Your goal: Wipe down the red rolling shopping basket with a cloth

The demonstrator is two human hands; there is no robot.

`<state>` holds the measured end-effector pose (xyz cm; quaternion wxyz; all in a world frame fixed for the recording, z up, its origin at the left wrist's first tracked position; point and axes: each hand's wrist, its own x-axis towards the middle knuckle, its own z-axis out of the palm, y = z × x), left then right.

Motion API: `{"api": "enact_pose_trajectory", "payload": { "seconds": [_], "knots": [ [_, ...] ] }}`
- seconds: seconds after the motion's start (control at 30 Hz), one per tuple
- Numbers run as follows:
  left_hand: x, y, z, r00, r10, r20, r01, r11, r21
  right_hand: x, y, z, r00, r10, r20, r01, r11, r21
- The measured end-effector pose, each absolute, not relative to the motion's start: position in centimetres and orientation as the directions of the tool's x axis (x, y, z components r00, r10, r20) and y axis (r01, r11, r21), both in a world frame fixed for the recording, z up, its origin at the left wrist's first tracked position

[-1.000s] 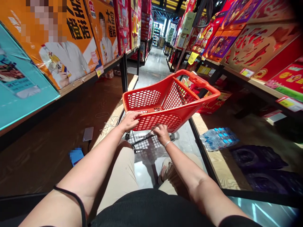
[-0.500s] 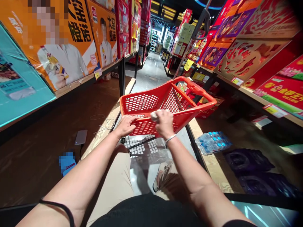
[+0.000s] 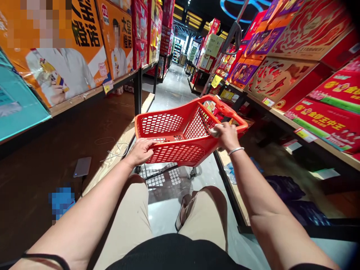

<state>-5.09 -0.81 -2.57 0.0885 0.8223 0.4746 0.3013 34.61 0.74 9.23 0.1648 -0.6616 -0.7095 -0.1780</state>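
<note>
A red plastic shopping cart point(image 3: 174, 152) with lattice sides stands crosswise in front of me, its handle end to the right. Over the near rim at its left end my left hand point(image 3: 140, 150) is closed, thumb on top. My right hand point(image 3: 229, 135), with a bracelet at the wrist, is at the near rim towards the handle. Its fingers are curled round a small whitish object point(image 3: 215, 131), too covered to name. Whether these fingers also grip the rim is hard to see. A slanted divider point(image 3: 198, 122) crosses the basket near the handle.
Shelves of boxed goods line both sides, with orange boxes point(image 3: 116, 45) left and red boxes point(image 3: 317, 122) right. A power bank-like slab point(image 3: 82, 167) and a white cable point(image 3: 119, 149) lie low on the left. The tiled aisle point(image 3: 171, 80) runs on behind the cart.
My right hand has moved right along the cart's near side, towards the handle, still closed round the whitish object. My left hand stays on the rim. The view has shifted slightly.
</note>
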Motion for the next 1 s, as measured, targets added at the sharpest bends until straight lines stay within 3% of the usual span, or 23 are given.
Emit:
{"api": "enact_pose_trajectory", "payload": {
  "seconds": [0.1,0.2,0.27,0.33,0.43,0.5,0.7,0.87,1.0],
  "knots": [
    [-4.9,-0.8,-2.7,0.361,0.838,0.409,0.733,-0.526,0.431,37.9,2.2,10.9,0.096,0.85,0.517,0.994,-0.105,-0.011],
    [-4.8,-0.7,-2.9,0.353,0.846,0.4,0.74,-0.514,0.434,35.7,2.3,9.8,0.108,0.85,0.516,0.993,-0.12,-0.011],
    [-4.8,-0.7,-2.9,0.349,0.849,0.396,0.746,-0.508,0.431,31.8,1.3,7.7,0.017,0.871,0.492,1.0,-0.024,0.007],
    [-5.0,-0.8,-2.7,0.354,0.854,0.382,0.751,-0.503,0.427,27.4,0.1,5.4,-0.18,0.874,0.452,0.979,0.203,-0.004],
    [-5.5,-1.1,-2.1,0.39,0.86,0.329,0.747,-0.504,0.434,23.3,-1.3,3.3,-0.462,0.738,0.492,0.819,0.568,-0.083],
    [-5.5,-1.4,-1.5,0.405,0.867,0.29,0.75,-0.497,0.437,23.4,-1.4,3.0,-0.485,0.655,0.579,0.752,0.651,-0.105],
    [-1.3,-2.4,0.0,0.361,0.846,0.393,0.805,-0.496,0.327,27.1,-0.9,-1.2,-0.222,0.609,0.762,0.89,0.446,-0.097],
    [2.3,-2.5,-0.6,0.392,0.857,0.334,0.823,-0.489,0.29,25.0,-2.6,-11.0,-0.338,0.723,0.602,0.874,0.478,-0.083],
    [2.0,-2.1,-1.1,0.412,0.854,0.319,0.818,-0.501,0.284,24.2,-3.2,-13.0,-0.394,0.746,0.537,0.852,0.515,-0.09]
  ]
}}
